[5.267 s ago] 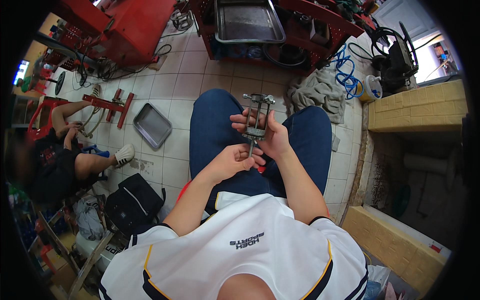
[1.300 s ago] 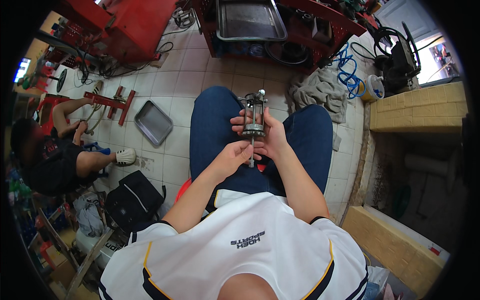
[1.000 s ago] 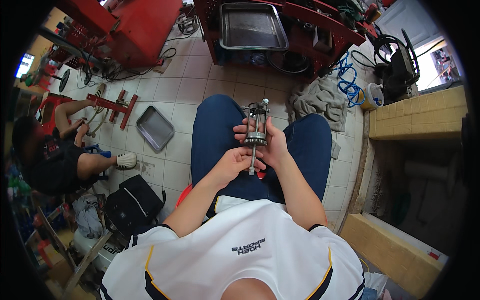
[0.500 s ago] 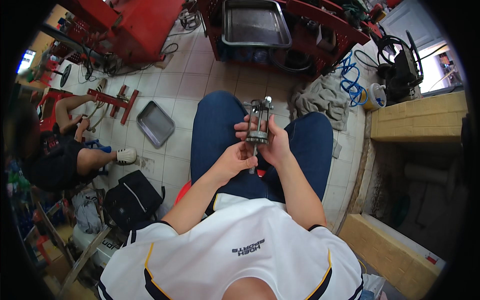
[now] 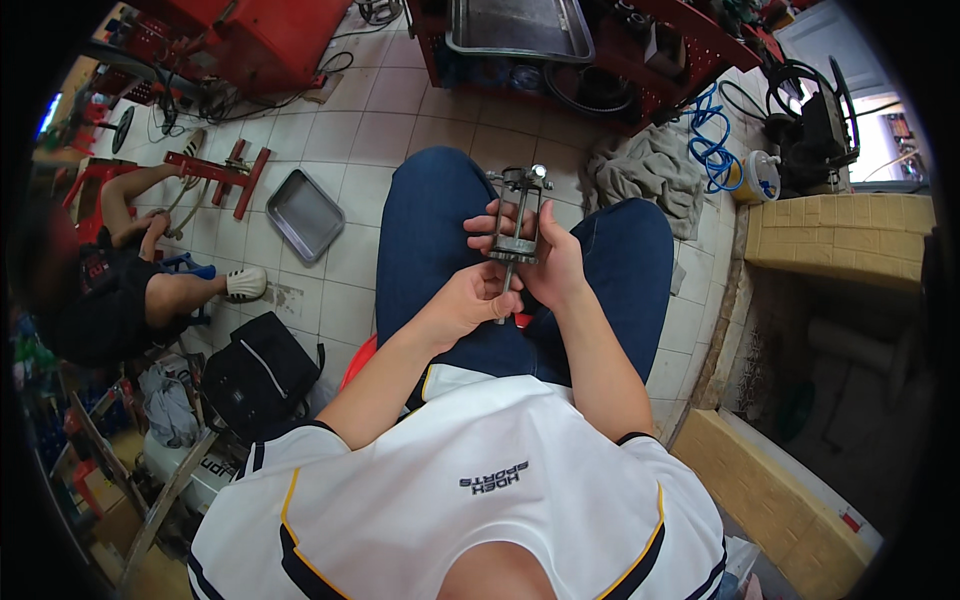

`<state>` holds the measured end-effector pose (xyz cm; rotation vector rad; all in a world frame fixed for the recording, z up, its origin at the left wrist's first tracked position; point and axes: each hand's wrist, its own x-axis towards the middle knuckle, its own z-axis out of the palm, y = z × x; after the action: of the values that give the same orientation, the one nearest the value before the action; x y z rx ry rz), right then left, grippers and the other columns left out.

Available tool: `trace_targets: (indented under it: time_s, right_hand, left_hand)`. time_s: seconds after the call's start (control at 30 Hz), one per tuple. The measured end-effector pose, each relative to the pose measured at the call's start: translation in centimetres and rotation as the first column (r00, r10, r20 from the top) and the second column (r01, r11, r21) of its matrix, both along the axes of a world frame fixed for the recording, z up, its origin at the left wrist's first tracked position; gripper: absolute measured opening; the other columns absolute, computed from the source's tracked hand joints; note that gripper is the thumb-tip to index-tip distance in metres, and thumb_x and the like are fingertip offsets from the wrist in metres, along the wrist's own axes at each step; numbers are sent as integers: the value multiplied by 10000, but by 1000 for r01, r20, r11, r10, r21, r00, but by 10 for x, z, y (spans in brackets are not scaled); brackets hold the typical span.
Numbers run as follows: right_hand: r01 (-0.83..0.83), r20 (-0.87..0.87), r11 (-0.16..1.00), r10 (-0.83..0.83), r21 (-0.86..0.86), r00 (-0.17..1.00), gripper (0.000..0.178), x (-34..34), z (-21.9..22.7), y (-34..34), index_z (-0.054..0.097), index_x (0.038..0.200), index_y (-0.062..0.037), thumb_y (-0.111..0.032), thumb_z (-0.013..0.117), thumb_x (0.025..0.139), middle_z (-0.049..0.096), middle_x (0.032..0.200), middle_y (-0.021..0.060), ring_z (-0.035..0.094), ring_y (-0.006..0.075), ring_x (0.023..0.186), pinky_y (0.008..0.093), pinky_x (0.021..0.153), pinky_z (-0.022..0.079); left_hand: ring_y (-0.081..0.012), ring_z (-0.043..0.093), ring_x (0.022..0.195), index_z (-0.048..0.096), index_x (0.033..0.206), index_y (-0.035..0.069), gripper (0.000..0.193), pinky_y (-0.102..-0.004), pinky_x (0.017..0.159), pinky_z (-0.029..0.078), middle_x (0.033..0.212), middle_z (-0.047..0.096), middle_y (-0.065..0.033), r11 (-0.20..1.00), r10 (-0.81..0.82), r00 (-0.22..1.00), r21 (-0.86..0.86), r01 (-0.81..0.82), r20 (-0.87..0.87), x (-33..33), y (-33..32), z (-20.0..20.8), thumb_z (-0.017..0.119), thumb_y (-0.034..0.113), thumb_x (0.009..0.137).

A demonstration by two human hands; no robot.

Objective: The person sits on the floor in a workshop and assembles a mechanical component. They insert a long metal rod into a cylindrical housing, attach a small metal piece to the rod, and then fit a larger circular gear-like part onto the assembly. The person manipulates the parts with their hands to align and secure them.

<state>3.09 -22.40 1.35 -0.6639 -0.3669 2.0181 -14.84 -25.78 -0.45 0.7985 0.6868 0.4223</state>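
Observation:
Above my lap I hold a metal puller-like tool [image 5: 517, 218], upright in the picture, with parallel rods between a clamp-like head at the far end and a round plate nearer me. Its narrow shaft runs down from the plate toward me. My left hand [image 5: 466, 303] is closed round that shaft just below the plate, thumb and fingers pinching it. Cradling the frame from behind and from the right is my right hand [image 5: 560, 266], its thumb along the right side and its fingertips showing past the left rods. The tool hides part of the right palm.
A grey metal tray [image 5: 305, 215] lies on the tiled floor, left of my knees. Further left sits another person [image 5: 165, 295] near a red metal stand [image 5: 228, 177]. A red tool cart [image 5: 640, 90] stands ahead, with crumpled cloth [image 5: 645, 180] and a blue hose [image 5: 712, 150] beside it.
Most of the scene has shifted slightly upward in the picture. The round plate appears tilted more edge-on, and my left thumb and fingers have moved a little on the shaft.

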Motion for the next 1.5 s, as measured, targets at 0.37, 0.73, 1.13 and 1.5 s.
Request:
trace_targets:
  time_s: [0.37,0.73,1.13,1.5]
  right_hand:
    - [-28,1,999,28,42,1000,735,2,-4,-1,480,1348,21,-583,177,1058,608,1293,260,673,334,1094,443,970,541]
    - [-45,85,995,37,91,996,757,5,-4,-1,486,1349,14,-600,158,1051,615,1285,252,668,307,1109,442,956,553]
    - [-35,72,990,25,135,997,737,8,-10,0,495,1343,9,-591,179,1053,623,1277,251,669,312,1116,441,982,533]
    - [-30,112,990,14,139,994,738,7,-5,0,502,1338,15,-583,173,1057,623,1280,253,670,312,1107,443,990,526]
  left_hand:
    - [-214,662,1107,518,1377,-42,545,-353,979,494,1204,691,-154,999,-20,1000,-28,20,15,0,4,11,623,345,1007]
    - [-212,658,1103,532,1344,-43,539,-336,976,500,1200,685,-159,995,73,996,-76,-69,48,-3,6,17,663,336,985]
    - [-159,622,1102,579,1288,-15,458,-301,954,490,1126,670,-87,972,101,992,-221,-81,77,-1,12,30,750,207,926]
    - [-141,643,1017,604,1145,11,355,-309,921,498,1089,655,-49,945,216,975,-242,-222,-53,7,7,34,787,176,889]
